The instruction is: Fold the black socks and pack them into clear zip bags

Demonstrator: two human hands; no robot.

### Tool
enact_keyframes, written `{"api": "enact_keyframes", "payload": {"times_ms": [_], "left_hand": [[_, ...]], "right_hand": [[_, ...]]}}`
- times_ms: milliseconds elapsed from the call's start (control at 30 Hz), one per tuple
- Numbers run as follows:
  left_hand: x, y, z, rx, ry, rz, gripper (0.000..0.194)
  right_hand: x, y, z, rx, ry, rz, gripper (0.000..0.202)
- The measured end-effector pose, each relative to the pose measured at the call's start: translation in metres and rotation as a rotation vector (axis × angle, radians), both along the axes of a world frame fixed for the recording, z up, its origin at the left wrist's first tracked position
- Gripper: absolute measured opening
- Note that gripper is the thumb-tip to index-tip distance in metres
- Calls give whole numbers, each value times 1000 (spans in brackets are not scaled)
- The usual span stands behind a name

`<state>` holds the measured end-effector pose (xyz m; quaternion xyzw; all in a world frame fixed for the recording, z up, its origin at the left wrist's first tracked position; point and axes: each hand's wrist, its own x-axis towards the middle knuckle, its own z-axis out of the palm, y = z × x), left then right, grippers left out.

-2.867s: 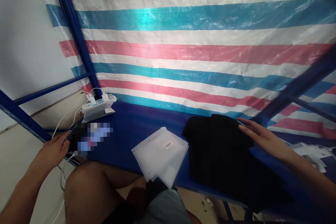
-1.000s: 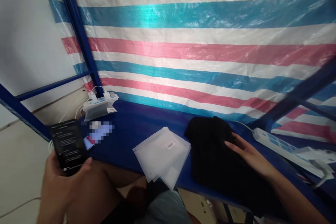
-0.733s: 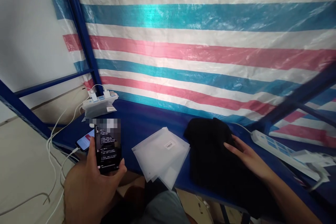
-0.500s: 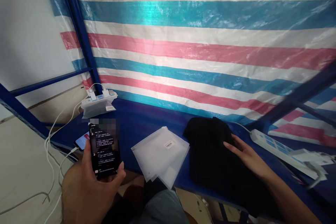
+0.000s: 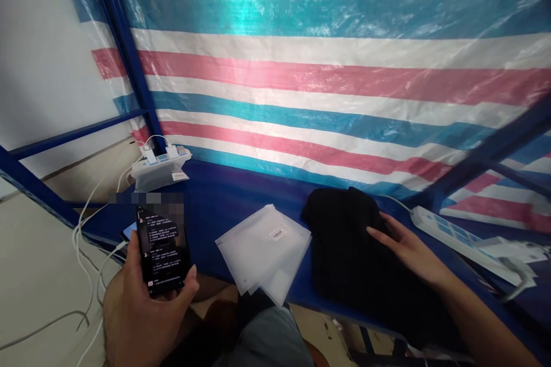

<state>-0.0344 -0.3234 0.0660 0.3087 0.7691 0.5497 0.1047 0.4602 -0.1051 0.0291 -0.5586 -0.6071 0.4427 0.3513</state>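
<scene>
My left hand [image 5: 148, 309] is wrapped round a black phone [image 5: 163, 249], whose lit dark screen shows lines of white text. At the right, my right hand [image 5: 407, 249] rests on a black cloth [image 5: 353, 252], thumb and fingers apart; part of the fingers is hidden in its folds. Between the hands lie translucent plastic bags [image 5: 262, 249], overlapping, with a small barcode label on top. A second phone [image 5: 129, 231] lies mostly hidden behind my left hand.
A power strip [image 5: 161, 159] with plugs stands at the back left of the blue surface [image 5: 206, 189]. Another power strip [image 5: 465, 246] lies at the right. White cables [image 5: 80, 229] hang at the left. A striped sheet [image 5: 301, 80] covers the back between blue metal posts.
My left hand has shifted slightly left with the phone and now covers more of the second phone. My right hand stays on the black cloth. The view has shifted slightly.
</scene>
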Motion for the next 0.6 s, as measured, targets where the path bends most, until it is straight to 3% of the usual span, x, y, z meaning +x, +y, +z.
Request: {"api": "enact_keyframes", "payload": {"times_ms": [167, 267, 400, 500, 600], "left_hand": [[-6, 1, -6, -18, 69, -1, 126], [-10, 1, -11, -27, 140, -4, 125], [-11, 1, -13, -46, 241, 4, 123], [-11, 0, -12, -70, 295, 5, 120], [-11, -1, -11, -99, 327, 12, 120]], "right_hand": [[-13, 0, 39, 299, -187, -82, 68], [-30, -9, 67, 213, -94, -58, 74], [-59, -28, 99, 59, 4, 225, 73], [-71, -38, 109, 105, -189, 330, 59], [-70, -42, 104, 155, -245, 369, 54]]}}
